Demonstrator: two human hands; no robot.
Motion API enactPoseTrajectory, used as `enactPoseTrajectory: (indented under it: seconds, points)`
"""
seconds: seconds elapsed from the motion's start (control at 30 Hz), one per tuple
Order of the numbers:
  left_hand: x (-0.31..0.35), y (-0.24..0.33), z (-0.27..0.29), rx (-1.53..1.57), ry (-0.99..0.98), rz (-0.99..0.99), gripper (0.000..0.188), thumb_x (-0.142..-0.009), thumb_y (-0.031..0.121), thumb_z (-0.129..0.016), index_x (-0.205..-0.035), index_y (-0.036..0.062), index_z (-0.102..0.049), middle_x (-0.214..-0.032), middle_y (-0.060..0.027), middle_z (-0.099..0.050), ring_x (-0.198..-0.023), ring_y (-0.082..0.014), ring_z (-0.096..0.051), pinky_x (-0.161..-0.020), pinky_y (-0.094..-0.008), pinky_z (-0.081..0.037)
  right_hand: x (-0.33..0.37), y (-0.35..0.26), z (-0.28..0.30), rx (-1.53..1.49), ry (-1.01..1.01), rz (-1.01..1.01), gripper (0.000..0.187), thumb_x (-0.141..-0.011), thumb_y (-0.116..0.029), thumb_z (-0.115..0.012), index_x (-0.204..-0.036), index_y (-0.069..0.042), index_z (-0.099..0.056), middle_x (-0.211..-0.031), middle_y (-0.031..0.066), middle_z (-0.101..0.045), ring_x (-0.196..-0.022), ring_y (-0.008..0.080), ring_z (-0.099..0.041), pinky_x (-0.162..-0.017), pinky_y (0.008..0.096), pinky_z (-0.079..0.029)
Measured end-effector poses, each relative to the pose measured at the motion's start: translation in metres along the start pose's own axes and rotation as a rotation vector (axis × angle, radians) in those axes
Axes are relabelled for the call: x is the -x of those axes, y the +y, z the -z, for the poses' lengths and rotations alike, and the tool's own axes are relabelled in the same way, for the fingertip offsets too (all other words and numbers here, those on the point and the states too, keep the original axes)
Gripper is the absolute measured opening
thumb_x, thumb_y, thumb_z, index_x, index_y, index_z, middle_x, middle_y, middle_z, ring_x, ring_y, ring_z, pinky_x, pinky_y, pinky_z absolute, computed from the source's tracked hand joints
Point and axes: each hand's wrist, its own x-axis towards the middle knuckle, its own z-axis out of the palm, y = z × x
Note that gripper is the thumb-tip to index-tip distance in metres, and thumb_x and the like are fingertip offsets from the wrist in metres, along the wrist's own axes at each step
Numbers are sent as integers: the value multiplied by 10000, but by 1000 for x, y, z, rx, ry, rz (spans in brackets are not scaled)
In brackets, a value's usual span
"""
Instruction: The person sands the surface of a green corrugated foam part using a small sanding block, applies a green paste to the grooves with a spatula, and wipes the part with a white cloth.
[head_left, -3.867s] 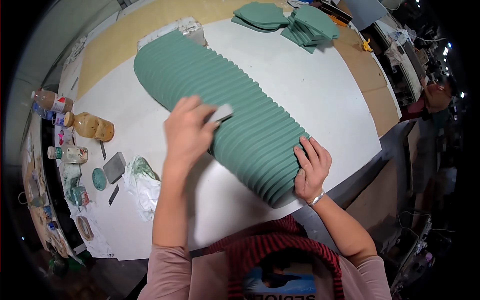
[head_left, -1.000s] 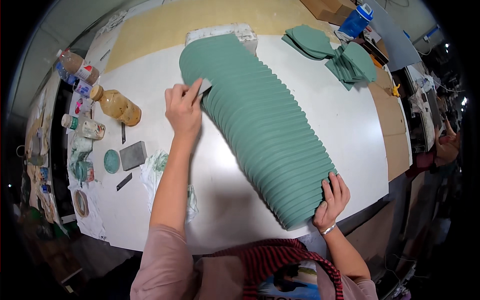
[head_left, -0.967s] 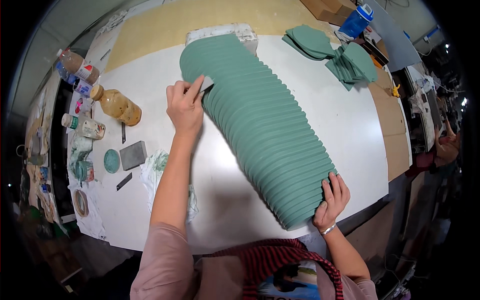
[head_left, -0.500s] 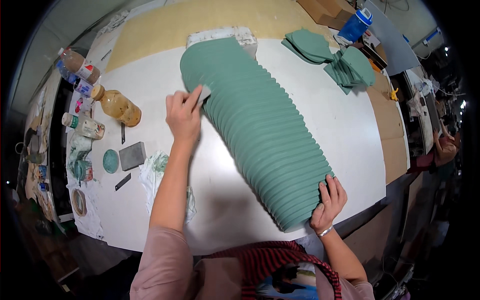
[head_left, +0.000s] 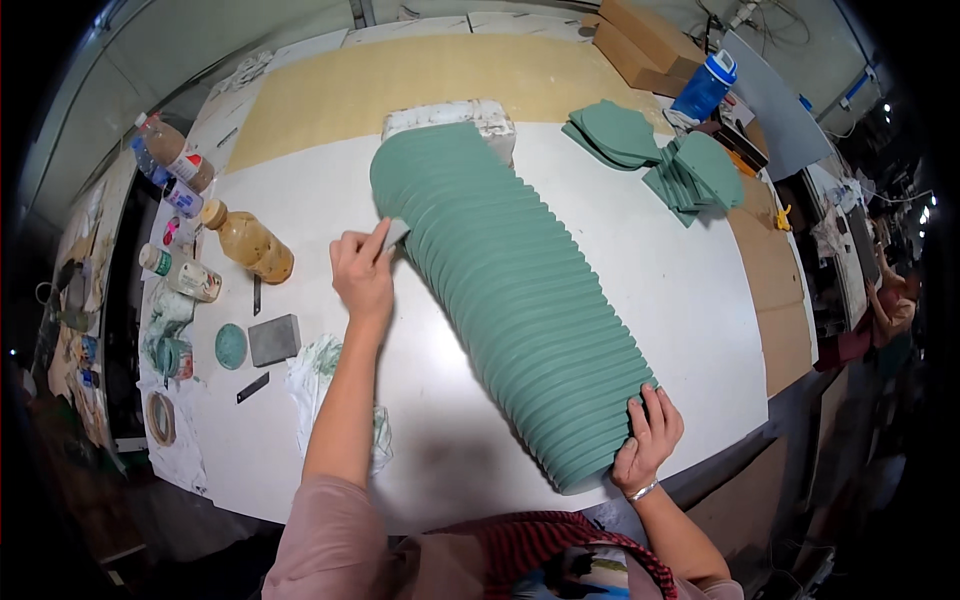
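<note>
Green fanned pieces [head_left: 520, 300] under both hands

Small pale tool in left hand [head_left: 362, 272], mostly hidden by fingers

One long fanned row of green flat pieces [head_left: 520, 300] crosses the surface [head_left: 690, 290], too many to count; one loose pile of the same green pieces [head_left: 665, 155] lies at two o'clock; four bottles at nine o'clock, the amber one [head_left: 248, 243] biggest; one blue bottle [head_left: 703, 88] at one o'clock; two hands
</note>
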Motion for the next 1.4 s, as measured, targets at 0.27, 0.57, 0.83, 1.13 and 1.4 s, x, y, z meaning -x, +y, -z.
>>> enactPoseTrajectory:
  seconds: [0.27, 0.57, 0.83, 1.13, 1.4]
  points:
    - [-43, 22, -18, 12, 6, -83, 409, -759, 54, -732, -1143, 193, -750, -884, -27, -564, -886, -243, -521, -782, -363, -487, -1, 2, 0, -5, 7, -4, 478, -857, -224, -403, -1173, 20, -667, -1319, 215, -620, -1237, 406, -530, -1009, 497, -353]
    - [-55, 21, -22, 49, 0, -44, 377, -759, 57, -724, -1117, 171, -761, -888, -18, -563, -896, -234, -521, -801, -362, -486, -3, 0, 2, -13, -20, 2, 456, -928, -240, -381, -1194, 24, -643, -1335, 239, -600, -1259, 428, -509, -1060, 503, -332]
    - [-49, -12, 5, -13, -72, -70, 431, -752, 44, -739, -1149, 211, -758, -866, -10, -566, -870, -223, -528, -780, -345, -494, -4, -3, 3, -5, -13, -17, 467, -851, -218, -408, -1148, 26, -673, -1305, 231, -622, -1247, 413, -518, -1020, 499, -349]
    - [-123, 69, -54, -28, -223, -357, 309, -787, 106, -736, -1087, 176, -757, -890, -25, -591, -912, -248, -556, -794, -375, -503, 0, 0, 0, -25, -1, -26, 456, -865, -224, -406, -1137, 19, -680, -1292, 230, -631, -1245, 408, -524, -1004, 507, -354]
    - [-126, 50, -45, -178, -291, -163, 345, -779, 173, -748, -1124, 158, -742, -920, -68, -599, -953, -272, -584, -805, -404, -506, 1, 0, 4, 7, -43, -22, 442, -954, -253, -372, -1175, 16, -645, -1311, 246, -611, -1256, 422, -512, -1033, 515, -341]
